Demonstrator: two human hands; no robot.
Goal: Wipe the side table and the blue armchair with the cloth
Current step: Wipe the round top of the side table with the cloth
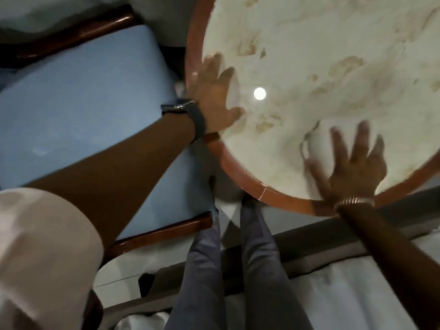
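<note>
Desk (238, 172) | we are pressing cloth (316, 141) under splayed right fingers (357, 144); left hand (214, 91) flat, empty | risk: cloth slipping off rim

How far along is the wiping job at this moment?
In hand: the right hand presses a pale cloth on the round side table, while the left hand rests flat near its rim. Nothing visibly finished. The blue armchair remains.
</note>
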